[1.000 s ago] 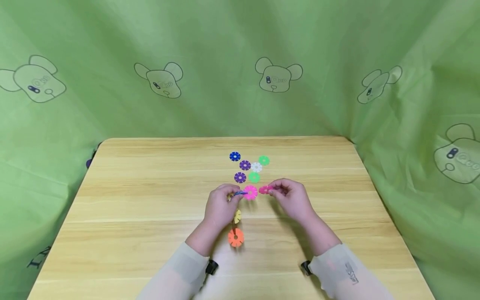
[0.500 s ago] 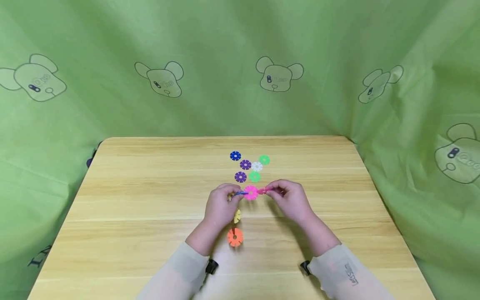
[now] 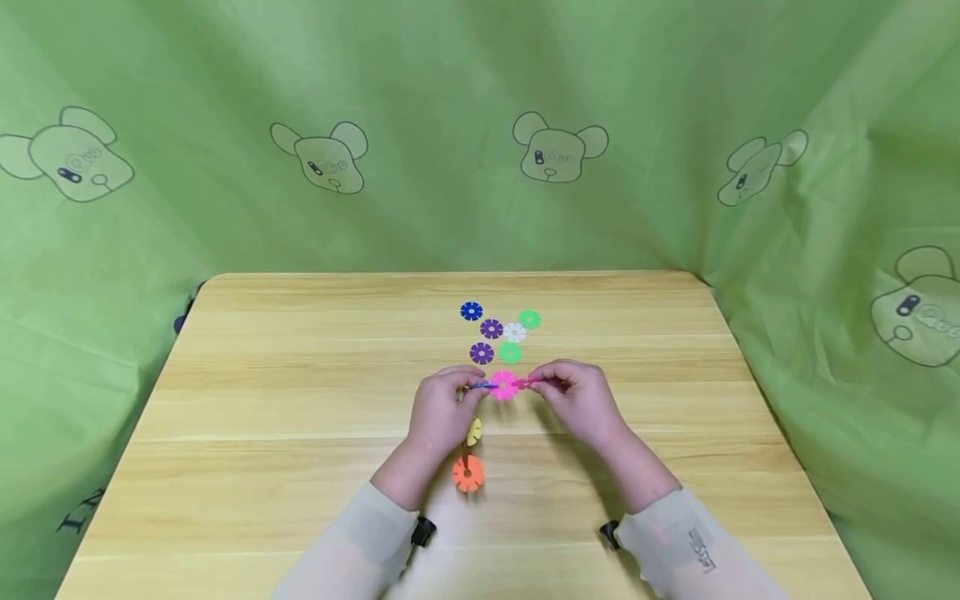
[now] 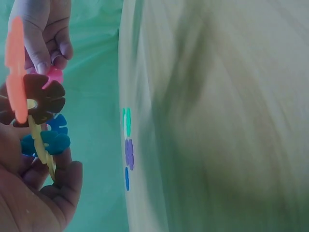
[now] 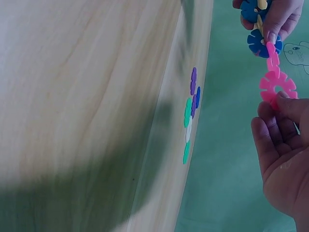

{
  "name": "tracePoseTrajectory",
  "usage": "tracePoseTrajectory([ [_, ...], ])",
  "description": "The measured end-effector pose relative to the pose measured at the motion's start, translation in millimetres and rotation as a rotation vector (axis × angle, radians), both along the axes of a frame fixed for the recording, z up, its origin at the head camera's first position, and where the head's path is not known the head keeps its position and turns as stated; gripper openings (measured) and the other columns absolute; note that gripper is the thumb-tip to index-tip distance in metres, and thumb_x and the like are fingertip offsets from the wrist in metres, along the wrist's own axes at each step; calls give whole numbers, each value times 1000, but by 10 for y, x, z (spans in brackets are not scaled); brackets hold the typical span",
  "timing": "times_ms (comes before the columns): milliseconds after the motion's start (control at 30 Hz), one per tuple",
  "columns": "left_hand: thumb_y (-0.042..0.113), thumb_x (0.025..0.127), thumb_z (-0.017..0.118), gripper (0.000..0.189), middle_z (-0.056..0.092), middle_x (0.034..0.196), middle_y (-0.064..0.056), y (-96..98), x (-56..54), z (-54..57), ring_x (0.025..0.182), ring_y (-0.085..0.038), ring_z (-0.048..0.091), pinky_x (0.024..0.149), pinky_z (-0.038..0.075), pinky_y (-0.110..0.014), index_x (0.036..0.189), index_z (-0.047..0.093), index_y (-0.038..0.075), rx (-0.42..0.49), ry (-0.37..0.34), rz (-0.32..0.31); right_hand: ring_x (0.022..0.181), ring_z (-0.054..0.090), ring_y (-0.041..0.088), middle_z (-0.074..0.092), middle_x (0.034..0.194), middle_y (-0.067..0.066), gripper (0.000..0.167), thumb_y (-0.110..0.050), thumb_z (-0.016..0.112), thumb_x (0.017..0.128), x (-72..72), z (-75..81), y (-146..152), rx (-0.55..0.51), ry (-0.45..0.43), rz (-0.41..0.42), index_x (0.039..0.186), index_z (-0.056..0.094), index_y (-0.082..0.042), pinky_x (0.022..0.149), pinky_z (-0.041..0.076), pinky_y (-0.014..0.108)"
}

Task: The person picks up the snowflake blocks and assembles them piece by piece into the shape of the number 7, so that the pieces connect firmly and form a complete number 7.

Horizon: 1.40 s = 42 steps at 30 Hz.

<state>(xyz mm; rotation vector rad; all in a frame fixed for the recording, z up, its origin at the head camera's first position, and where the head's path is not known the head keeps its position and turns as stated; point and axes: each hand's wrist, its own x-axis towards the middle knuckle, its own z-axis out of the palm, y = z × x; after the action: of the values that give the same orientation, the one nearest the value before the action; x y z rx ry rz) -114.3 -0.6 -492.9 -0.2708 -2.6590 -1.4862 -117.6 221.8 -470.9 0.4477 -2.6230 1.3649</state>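
Note:
My left hand (image 3: pixel 444 412) pinches a chain of slotted plastic discs near a blue snowflake disc (image 5: pixel 264 43). From that chain, a yellow disc (image 3: pixel 474 432), a brown disc (image 4: pixel 46 99) and an orange disc (image 3: pixel 468 474) extend toward my body. At the other end, a bright pink disc (image 3: pixel 503 385) is joined to the blue one. With thumb and fingertips, my right hand (image 3: pixel 583 400) pinches a second pink disc (image 5: pixel 278 87). The two pink discs meet edge to edge, roughly crosswise; how deep their slots engage cannot be told.
Several loose discs lie flat beyond the hands: a dark blue disc (image 3: pixel 471 311), purple discs (image 3: pixel 482 353), a white disc (image 3: pixel 514 332) and green discs (image 3: pixel 510 353). They rest on a wooden table (image 3: pixel 300 350), with a green curtain (image 3: pixel 420 225) around it.
My right hand has turned its pink disc nearly edge-on and brought it left against the other pink disc. My left hand stays almost still; the orange disc has swung slightly left.

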Motion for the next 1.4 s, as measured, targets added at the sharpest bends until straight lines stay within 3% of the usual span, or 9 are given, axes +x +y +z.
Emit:
tracePoseTrajectory([
  [367,6,95,78,4,79,114,-10,40,25,16,113,-26,74,97,59,-35,98,80,4,13,8,-21,76,72,18,78,89,12,13,9,82,86,27,-21,9,28,107,29,92,80,-3,67,60,23],
  [733,6,95,79,6,79,115,-9,-17,17,1,111,-26,74,89,61,-33,100,80,5,11,21,-25,78,73,19,78,91,13,11,7,81,88,47,-34,-60,22,83,26,94,79,-2,69,61,24],
  [933,15,95,80,16,76,125,-5,1,16,-36,123,-28,67,110,50,-49,109,79,8,-16,-28,-53,77,72,19,77,88,11,12,8,82,86,84,-137,-78,15,92,-21,92,79,-3,70,61,24],
  [1067,23,94,82,25,73,130,-6,34,19,-29,127,-29,64,114,45,-50,115,78,10,-36,26,-84,80,73,23,76,89,13,13,10,81,86,98,-195,-110,-5,120,-14,92,78,-1,73,62,25],
  [1233,28,93,84,21,76,125,-2,66,13,-9,118,-24,65,105,51,-43,109,81,14,-115,125,-100,83,75,25,76,90,17,10,8,79,89,105,-224,-162,-12,134,5,92,77,-1,77,62,25],
  [1400,25,93,84,15,78,119,0,68,-6,-2,111,-22,67,99,53,-40,104,83,16,-161,164,-108,84,75,25,77,90,14,12,9,80,87,114,-220,-202,-6,141,18,92,77,-2,78,62,25],
])
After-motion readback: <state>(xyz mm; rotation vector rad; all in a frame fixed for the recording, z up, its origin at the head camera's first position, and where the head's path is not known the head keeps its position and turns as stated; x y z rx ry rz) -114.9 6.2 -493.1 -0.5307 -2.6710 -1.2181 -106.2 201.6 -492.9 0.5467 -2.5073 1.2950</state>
